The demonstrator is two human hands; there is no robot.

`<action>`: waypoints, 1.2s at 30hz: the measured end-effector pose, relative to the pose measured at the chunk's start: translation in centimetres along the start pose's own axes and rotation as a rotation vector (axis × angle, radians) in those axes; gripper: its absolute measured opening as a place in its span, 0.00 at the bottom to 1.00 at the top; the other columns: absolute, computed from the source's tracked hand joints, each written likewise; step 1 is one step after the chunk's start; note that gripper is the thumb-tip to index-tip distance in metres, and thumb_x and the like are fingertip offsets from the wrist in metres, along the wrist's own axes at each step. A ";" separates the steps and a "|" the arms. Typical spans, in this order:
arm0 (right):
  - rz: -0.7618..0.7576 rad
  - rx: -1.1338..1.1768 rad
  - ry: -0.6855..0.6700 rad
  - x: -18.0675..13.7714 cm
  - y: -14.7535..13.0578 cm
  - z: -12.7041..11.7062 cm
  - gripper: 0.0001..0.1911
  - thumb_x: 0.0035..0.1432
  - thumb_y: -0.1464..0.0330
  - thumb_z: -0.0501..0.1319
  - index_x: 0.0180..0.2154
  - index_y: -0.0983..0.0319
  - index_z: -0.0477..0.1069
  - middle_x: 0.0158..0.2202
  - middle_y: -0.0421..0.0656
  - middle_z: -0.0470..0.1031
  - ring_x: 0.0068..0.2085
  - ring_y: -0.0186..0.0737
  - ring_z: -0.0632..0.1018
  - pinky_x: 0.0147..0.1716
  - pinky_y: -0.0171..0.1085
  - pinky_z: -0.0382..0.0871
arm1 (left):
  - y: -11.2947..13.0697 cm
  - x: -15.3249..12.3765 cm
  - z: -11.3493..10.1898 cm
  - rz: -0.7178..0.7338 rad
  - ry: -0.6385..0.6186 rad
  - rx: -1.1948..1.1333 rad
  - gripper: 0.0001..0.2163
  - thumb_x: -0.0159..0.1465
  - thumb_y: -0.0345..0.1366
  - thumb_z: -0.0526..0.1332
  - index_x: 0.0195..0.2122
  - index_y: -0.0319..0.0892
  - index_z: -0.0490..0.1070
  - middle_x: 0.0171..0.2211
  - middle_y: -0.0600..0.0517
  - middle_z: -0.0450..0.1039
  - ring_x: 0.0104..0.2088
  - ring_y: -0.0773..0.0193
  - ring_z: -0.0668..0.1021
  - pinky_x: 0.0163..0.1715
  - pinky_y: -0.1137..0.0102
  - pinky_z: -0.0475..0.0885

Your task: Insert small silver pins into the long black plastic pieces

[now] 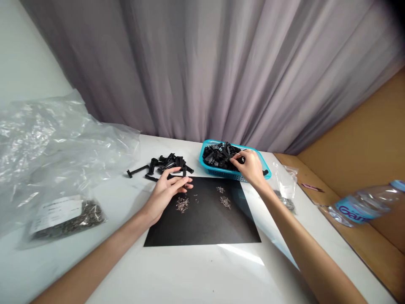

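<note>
My left hand (pixel 169 188) hovers at the far left edge of a black mat (pixel 202 228), fingers curled together in a pinch; what it pinches is too small to make out. Just beyond it lies a loose pile of black plastic clips (pixel 167 164). Small heaps of tiny metal springs (pixel 182 204) lie on the mat. My right hand (pixel 249 166) reaches into a turquoise basket (pixel 202 158) full of black plastic parts (pixel 218 155), its fingertips closed on one black part.
A big crumpled clear plastic bag (pixel 53 143) and a labelled packet of metal pieces (pixel 68 217) lie at left. A small clear bag (pixel 286 185) sits right of the mat. A water bottle (pixel 363 204) lies on a cardboard ledge. Grey curtain behind.
</note>
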State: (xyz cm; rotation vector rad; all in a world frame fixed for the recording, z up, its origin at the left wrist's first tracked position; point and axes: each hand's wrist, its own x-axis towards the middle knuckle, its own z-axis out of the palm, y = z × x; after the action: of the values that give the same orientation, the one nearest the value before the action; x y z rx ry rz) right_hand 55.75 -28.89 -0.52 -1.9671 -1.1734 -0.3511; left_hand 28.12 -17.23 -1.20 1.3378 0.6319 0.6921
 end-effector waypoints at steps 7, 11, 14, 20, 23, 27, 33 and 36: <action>-0.006 0.318 -0.187 0.6 -1.2 -3.9 0.19 0.59 0.52 0.65 0.35 0.63 0.78 0.30 0.42 0.75 0.29 0.37 0.68 0.30 0.37 0.61 | -0.4 0.2 -0.1 0.015 -0.016 -0.010 0.29 0.60 0.40 0.73 0.58 0.42 0.63 0.42 0.46 0.83 0.41 0.58 0.84 0.43 0.64 0.75; 0.001 0.493 -0.294 0.7 -1.9 -6.3 0.21 0.57 0.50 0.68 0.36 0.63 0.78 0.30 0.41 0.75 0.30 0.36 0.69 0.30 0.36 0.60 | -0.3 0.0 0.0 0.016 -0.021 -0.009 0.28 0.60 0.40 0.72 0.58 0.43 0.63 0.42 0.46 0.83 0.41 0.58 0.84 0.44 0.63 0.75; -0.011 0.493 -0.319 0.8 -1.9 -6.6 0.21 0.56 0.49 0.68 0.35 0.62 0.78 0.30 0.42 0.76 0.30 0.37 0.70 0.30 0.37 0.61 | -0.2 -0.1 0.1 0.013 -0.022 0.008 0.27 0.61 0.41 0.71 0.57 0.43 0.63 0.41 0.46 0.83 0.41 0.57 0.84 0.45 0.62 0.76; -0.017 0.145 -0.051 0.9 -0.4 -4.2 0.19 0.61 0.52 0.64 0.36 0.62 0.79 0.33 0.46 0.77 0.34 0.43 0.73 0.35 0.42 0.65 | -0.1 -0.2 0.3 0.004 -0.028 -0.018 0.25 0.62 0.40 0.71 0.57 0.43 0.63 0.41 0.46 0.83 0.41 0.57 0.84 0.48 0.60 0.77; -0.088 0.022 0.115 0.6 -0.5 -3.1 0.16 0.65 0.55 0.61 0.39 0.61 0.78 0.41 0.51 0.78 0.43 0.51 0.76 0.41 0.45 0.68 | -0.2 -0.1 0.3 -0.001 -0.023 -0.035 0.26 0.62 0.39 0.71 0.57 0.43 0.63 0.40 0.46 0.83 0.41 0.57 0.84 0.48 0.60 0.77; -0.234 0.173 -0.163 -0.8 -2.8 -2.0 0.12 0.69 0.61 0.59 0.41 0.59 0.78 0.40 0.47 0.80 0.41 0.45 0.79 0.40 0.41 0.71 | -0.6 0.2 0.0 0.017 -0.013 -0.041 0.26 0.61 0.40 0.72 0.57 0.43 0.63 0.40 0.46 0.83 0.41 0.57 0.85 0.49 0.59 0.77; -0.549 0.182 -0.718 -4.6 -6.5 0.8 0.15 0.69 0.72 0.59 0.52 0.55 0.79 0.45 0.45 0.78 0.44 0.42 0.79 0.44 0.40 0.73 | -0.8 0.3 -0.2 0.040 -0.003 -0.039 0.25 0.61 0.40 0.71 0.56 0.44 0.63 0.41 0.47 0.84 0.42 0.55 0.85 0.50 0.57 0.77; -0.655 0.065 -0.753 -5.9 -6.8 2.2 0.21 0.69 0.76 0.59 0.58 0.53 0.75 0.48 0.45 0.75 0.45 0.43 0.78 0.45 0.41 0.74 | -0.7 0.3 -0.1 0.038 0.002 -0.046 0.26 0.61 0.39 0.72 0.56 0.44 0.63 0.40 0.47 0.84 0.42 0.56 0.85 0.50 0.58 0.77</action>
State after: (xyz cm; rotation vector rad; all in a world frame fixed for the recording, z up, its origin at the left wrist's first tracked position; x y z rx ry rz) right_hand 46.61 -29.18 -2.08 -1.6375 -2.2803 0.1353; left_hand 28.30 -17.07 -1.86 1.3094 0.5900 0.7350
